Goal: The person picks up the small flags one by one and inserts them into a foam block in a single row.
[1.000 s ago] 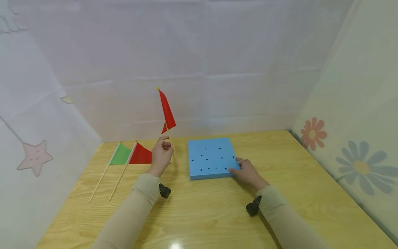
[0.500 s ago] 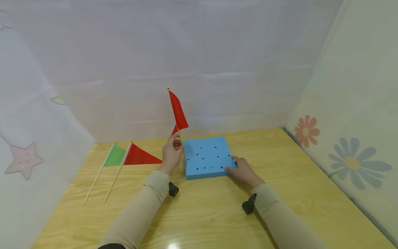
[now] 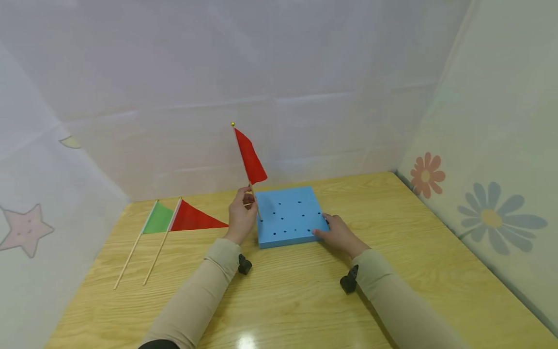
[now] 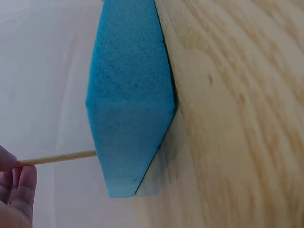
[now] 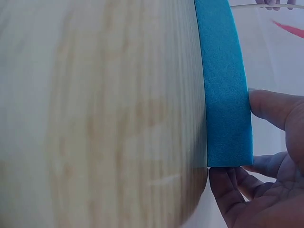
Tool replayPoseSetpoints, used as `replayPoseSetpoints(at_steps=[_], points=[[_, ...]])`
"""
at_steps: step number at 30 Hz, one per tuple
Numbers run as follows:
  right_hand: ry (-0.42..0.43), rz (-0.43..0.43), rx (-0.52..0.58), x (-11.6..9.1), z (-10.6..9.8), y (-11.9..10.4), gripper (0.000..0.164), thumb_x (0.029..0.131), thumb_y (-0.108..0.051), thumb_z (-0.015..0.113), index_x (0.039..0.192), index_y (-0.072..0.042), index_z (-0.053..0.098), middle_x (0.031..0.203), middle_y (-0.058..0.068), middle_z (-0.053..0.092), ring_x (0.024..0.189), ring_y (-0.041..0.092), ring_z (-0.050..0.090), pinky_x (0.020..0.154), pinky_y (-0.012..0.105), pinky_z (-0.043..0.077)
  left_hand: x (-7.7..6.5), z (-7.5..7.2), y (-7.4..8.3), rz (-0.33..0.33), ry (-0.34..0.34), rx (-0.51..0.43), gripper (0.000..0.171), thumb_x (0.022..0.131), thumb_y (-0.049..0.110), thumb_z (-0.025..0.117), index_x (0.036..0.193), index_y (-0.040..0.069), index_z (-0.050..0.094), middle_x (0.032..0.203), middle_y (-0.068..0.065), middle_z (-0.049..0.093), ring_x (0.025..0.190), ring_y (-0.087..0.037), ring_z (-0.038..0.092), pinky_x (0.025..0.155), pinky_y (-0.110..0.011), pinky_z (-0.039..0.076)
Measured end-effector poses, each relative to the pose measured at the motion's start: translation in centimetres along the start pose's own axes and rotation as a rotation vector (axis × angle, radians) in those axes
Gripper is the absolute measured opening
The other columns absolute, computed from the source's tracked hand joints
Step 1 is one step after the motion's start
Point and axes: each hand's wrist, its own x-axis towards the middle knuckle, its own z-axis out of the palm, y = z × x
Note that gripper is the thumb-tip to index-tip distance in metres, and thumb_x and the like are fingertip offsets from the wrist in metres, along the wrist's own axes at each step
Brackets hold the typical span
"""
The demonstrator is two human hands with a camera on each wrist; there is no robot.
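My left hand (image 3: 241, 218) pinches the thin wooden stick of a red flag (image 3: 249, 157) with a gold knob on top. The flag stands tilted, its top leaning left. The stick's lower end meets the blue foam block (image 3: 292, 211) at a hole by its left edge. In the left wrist view the stick (image 4: 61, 157) runs from the fingertips to the block's top; how deep it sits is hidden. My right hand (image 3: 342, 237) grips the block's near right corner. The right wrist view shows its thumb (image 5: 268, 107) on the top face and the fingers against the side.
A green flag (image 3: 158, 218) and another red flag (image 3: 193, 218) lie on the wooden table (image 3: 279, 300) to the left, sticks toward me. Several small dark holes dot the block's top. Patterned cloth (image 3: 305, 116) hangs behind and on both sides.
My left hand has carried the red flag rightward from beside the block, and the stick's lower end has come down onto the block's left edge. My right hand has stayed on the block.
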Motion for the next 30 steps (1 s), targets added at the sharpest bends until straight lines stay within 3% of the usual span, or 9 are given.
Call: replayPoseSetpoints(at_steps=[9, 21, 30], points=[[0.001, -0.001, 0.024, 0.04, -0.04, -0.05, 0.076, 0.104, -0.027, 0.064, 0.155, 0.015, 0.025, 0.151, 0.041, 0.031, 0.138, 0.054, 0.039, 0.111, 0.062, 0.037, -0.25, 0.05, 0.13, 0.019, -0.032, 0.05, 0.03, 0.095, -0.009, 0.063, 0.124, -0.004, 0.057, 0.1, -0.02, 0.065, 0.095, -0.035, 0.066, 0.088, -0.048, 0.059], [-0.024, -0.016, -0.04, -0.08, -0.19, -0.34, 0.077, 0.105, -0.025, 0.062, 0.153, 0.02, 0.022, 0.153, 0.044, 0.027, 0.143, 0.056, 0.03, 0.115, 0.062, 0.031, -0.83, 0.44, -0.51, -0.019, -0.089, 0.081, 0.032, 0.095, -0.009, 0.062, 0.126, -0.003, 0.057, 0.099, -0.018, 0.065, 0.093, -0.032, 0.064, 0.088, -0.045, 0.059], [-0.031, -0.019, -0.035, 0.24, -0.35, -0.33, 0.077, 0.106, -0.025, 0.062, 0.153, 0.02, 0.022, 0.155, 0.043, 0.026, 0.144, 0.056, 0.028, 0.115, 0.062, 0.031, -0.47, 0.33, -0.31, -0.043, -0.11, 0.117, 0.033, 0.097, -0.007, 0.062, 0.129, -0.002, 0.055, 0.1, -0.018, 0.065, 0.093, -0.032, 0.065, 0.089, -0.044, 0.059]])
